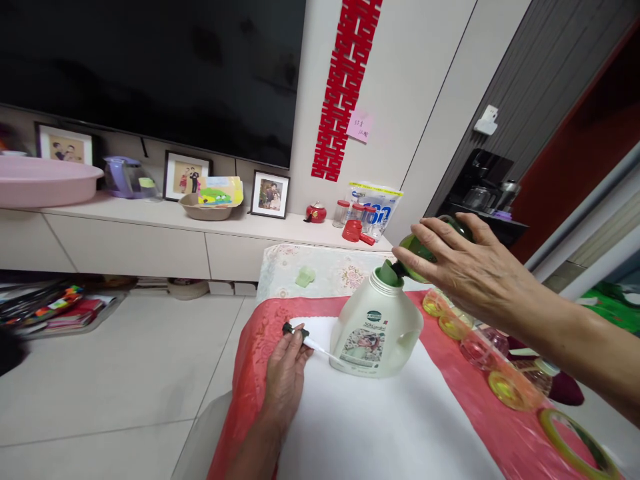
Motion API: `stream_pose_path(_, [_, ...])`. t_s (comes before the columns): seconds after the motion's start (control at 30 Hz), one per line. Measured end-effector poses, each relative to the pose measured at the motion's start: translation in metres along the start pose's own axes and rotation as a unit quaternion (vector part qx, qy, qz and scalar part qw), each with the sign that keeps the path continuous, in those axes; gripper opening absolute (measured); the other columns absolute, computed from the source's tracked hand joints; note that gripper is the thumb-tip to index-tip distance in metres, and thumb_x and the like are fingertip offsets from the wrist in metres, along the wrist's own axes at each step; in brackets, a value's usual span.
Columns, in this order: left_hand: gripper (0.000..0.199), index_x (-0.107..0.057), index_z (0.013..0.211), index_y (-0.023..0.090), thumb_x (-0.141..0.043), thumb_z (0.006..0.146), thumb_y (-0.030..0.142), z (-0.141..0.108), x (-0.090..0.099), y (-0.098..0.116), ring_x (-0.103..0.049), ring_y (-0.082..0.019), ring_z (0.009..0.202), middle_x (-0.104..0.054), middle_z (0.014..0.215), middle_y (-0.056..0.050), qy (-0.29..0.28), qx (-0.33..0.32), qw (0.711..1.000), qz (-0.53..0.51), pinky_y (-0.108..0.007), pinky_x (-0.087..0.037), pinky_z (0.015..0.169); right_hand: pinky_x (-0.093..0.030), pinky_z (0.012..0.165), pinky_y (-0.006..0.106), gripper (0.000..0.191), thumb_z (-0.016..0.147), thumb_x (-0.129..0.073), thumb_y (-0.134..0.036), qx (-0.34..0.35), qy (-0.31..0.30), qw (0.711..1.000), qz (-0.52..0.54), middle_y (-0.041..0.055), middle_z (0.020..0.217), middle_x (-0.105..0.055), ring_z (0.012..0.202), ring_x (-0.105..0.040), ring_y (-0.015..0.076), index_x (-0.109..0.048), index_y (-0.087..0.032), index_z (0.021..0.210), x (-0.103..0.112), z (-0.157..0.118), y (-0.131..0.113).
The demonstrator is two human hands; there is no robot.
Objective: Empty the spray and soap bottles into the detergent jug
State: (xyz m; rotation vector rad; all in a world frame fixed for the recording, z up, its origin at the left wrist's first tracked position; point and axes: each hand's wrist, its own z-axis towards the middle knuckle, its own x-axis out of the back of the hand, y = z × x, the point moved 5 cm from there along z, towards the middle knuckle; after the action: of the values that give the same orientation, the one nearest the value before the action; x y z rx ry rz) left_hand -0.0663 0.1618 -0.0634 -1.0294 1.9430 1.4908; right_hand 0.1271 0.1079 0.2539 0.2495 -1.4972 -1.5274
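My right hand [450, 257] is wrapped round a green bottle [419, 252], tilted with its dark neck at the open mouth of a large pale green jug [380, 327]. A green spout piece [388, 273] shows inside that mouth. The jug stands upright on a white sheet [380, 427] and bears a label with a picture. To the left of the jug, my left hand [290, 360] holds a dark pump head [296, 331] between its fingers; its white tube points toward the jug's base. Whether liquid is flowing cannot be seen.
Red plastic [250, 353] covers the table under the sheet. Yellow tape rolls [510, 390] and clear containers line the right side. Behind, a cabinet top [235, 223] carries picture frames, a pink basin [45, 181], red-lidded jars and a white-and-blue bag [375, 207].
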Motion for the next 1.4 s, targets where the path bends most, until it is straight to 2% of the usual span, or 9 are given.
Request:
stream_pose_path(0.17, [0.025, -0.077, 0.093, 0.019, -0.086, 0.072, 0.027, -0.001, -0.002, 0.002, -0.064, -0.014, 0.077, -0.071, 0.091, -0.004, 0.001, 0.000, 1.000, -0.014, -0.024, -0.055, 0.071, -0.030, 0.104, 0.058, 0.046, 0.095, -0.044, -0.018, -0.091, 0.018, 0.995, 0.044, 0.0139, 0.138, -0.043, 0.131, -0.036, 0.0358, -0.054, -0.024, 0.139, -0.011, -0.031, 0.014])
stream_pose_path(0.3, [0.028, -0.073, 0.087, 0.018, -0.090, 0.066, 0.028, -0.004, -0.006, 0.007, -0.064, -0.014, 0.075, -0.071, 0.086, -0.002, -0.001, -0.010, 0.999, -0.036, -0.025, -0.054, 0.071, -0.041, 0.086, 0.044, 0.059, 0.106, -0.033, -0.054, -0.160, 0.022, 0.975, 0.154, 0.0158, 0.135, -0.047, 0.113, -0.048, 0.0297, -0.046, -0.018, 0.151, -0.014, -0.073, 0.013])
stream_pose_path(0.43, [0.032, -0.071, 0.091, 0.018, -0.089, 0.068, 0.031, -0.008, -0.012, 0.014, -0.065, -0.014, 0.074, -0.071, 0.085, -0.002, 0.010, -0.012, 1.000, -0.024, -0.026, -0.053, 0.074, -0.049, 0.083, 0.037, 0.073, 0.102, -0.041, -0.071, -0.194, 0.016, 0.922, 0.334, 0.0118, 0.135, -0.051, 0.112, -0.055, 0.0246, -0.040, -0.019, 0.154, -0.021, -0.114, -0.036])
stream_pose_path(0.5, [0.034, -0.068, 0.088, 0.018, -0.090, 0.066, 0.030, -0.012, -0.015, 0.018, -0.064, -0.012, 0.073, -0.069, 0.082, -0.001, 0.019, -0.010, 0.999, -0.033, -0.026, -0.052, 0.075, -0.051, 0.092, 0.042, 0.075, 0.101, -0.047, -0.065, -0.206, -0.014, 0.901, 0.382, 0.0121, 0.139, -0.048, 0.122, -0.052, 0.0284, -0.035, -0.018, 0.157, -0.028, -0.131, -0.077])
stream_pose_path(0.6, [0.037, -0.063, 0.081, 0.017, -0.092, 0.063, 0.031, -0.021, -0.024, 0.026, -0.064, -0.011, 0.071, -0.066, 0.077, 0.002, 0.004, -0.013, 0.999, -0.033, -0.026, -0.052, 0.077, -0.054, 0.090, 0.041, 0.075, 0.098, -0.051, -0.061, -0.230, -0.033, 0.886, 0.400, 0.0104, 0.142, -0.046, 0.123, -0.051, 0.0282, -0.033, -0.017, 0.157, -0.036, -0.145, -0.136])
stream_pose_path(0.7, [0.039, -0.062, 0.082, 0.017, -0.092, 0.064, 0.035, -0.034, -0.030, 0.034, -0.064, -0.011, 0.074, -0.066, 0.080, 0.002, -0.026, -0.029, 0.999, -0.010, -0.027, -0.051, 0.079, -0.054, 0.088, 0.043, 0.067, 0.097, -0.047, -0.054, -0.266, -0.044, 0.872, 0.409, 0.0103, 0.141, -0.045, 0.123, -0.049, 0.0280, -0.035, -0.018, 0.152, -0.041, -0.147, -0.173])
stream_pose_path(0.8, [0.041, -0.062, 0.084, 0.017, -0.092, 0.064, 0.036, -0.047, -0.030, 0.038, -0.064, -0.011, 0.077, -0.067, 0.085, 0.002, -0.039, -0.044, 0.998, 0.013, -0.028, -0.050, 0.081, -0.051, 0.089, 0.045, 0.063, 0.097, -0.044, -0.049, -0.294, -0.061, 0.862, 0.409, 0.0109, 0.141, -0.044, 0.123, -0.048, 0.0288, -0.036, -0.020, 0.152, -0.040, -0.141, -0.190])
stream_pose_path(1.13, [0.039, -0.067, 0.092, 0.017, -0.089, 0.066, 0.036, -0.073, -0.025, 0.032, -0.062, -0.012, 0.084, -0.069, 0.103, -0.003, -0.044, -0.071, 0.992, 0.091, -0.027, -0.049, 0.078, -0.043, 0.089, 0.045, 0.064, 0.101, -0.040, -0.049, -0.300, -0.071, 0.849, 0.430, 0.0126, 0.141, -0.044, 0.125, -0.047, 0.0278, -0.028, -0.022, 0.158, -0.020, -0.126, -0.211])
stream_pose_path(1.4, [0.038, -0.069, 0.095, 0.018, -0.089, 0.067, 0.035, -0.088, -0.031, 0.017, -0.061, -0.012, 0.081, -0.070, 0.100, -0.002, -0.104, -0.043, 0.987, 0.113, -0.027, -0.048, 0.078, -0.041, 0.093, 0.044, 0.067, 0.104, -0.041, -0.058, -0.296, -0.032, 0.841, 0.452, 0.0143, 0.142, -0.043, 0.127, -0.046, 0.0290, -0.029, -0.021, 0.158, -0.011, -0.121, -0.218])
